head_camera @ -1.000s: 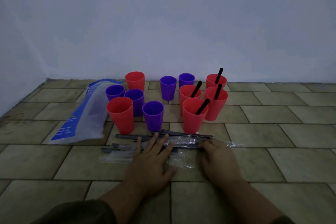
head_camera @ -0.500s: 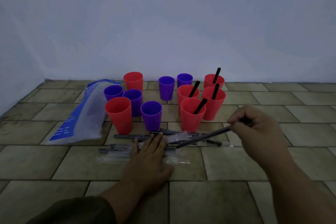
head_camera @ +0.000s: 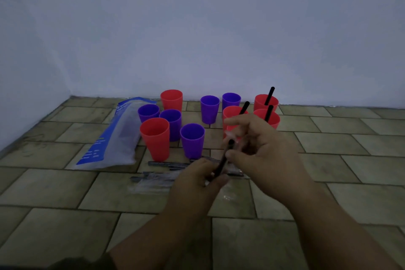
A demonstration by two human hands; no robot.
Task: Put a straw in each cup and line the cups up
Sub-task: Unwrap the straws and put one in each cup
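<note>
Holding the black straw [head_camera: 224,160] near its lower end, your left hand [head_camera: 197,180] has its fingers curled round it. The straw stands tilted, its top reaching up to your right hand [head_camera: 260,144]. That hand's thumb lies against the straw's upper part with the fingers bent above it. Blur hides whether they pinch the straw, a wrapper or nothing, so I cannot tell.

Just beyond your right fingers, three straw-filled red cups [head_camera: 260,104] each carry one black straw leaning on the rim. A fourth red cup [head_camera: 230,130] peeks out behind those fingers, its contents hidden. Left of your fingers and farther off, two empty red cups [head_camera: 155,142] and five purple cups [head_camera: 192,142] hold nothing. I judge the job under half done: seven cups need straws, and the cups sit in a loose cluster, not yet in a line.

The cups are smooth, tapered plastic with plain round rims. The straws are thin, stiff tubes. Under and just left of your left fingers, wrapped straws [head_camera: 166,163] lie on the tiled floor [head_camera: 65,193] in crinkly, glinting clear film. Farther left slumps a soft blue-printed plastic bag [head_camera: 114,138], and a plain wall [head_camera: 197,28] rises behind everything.
</note>
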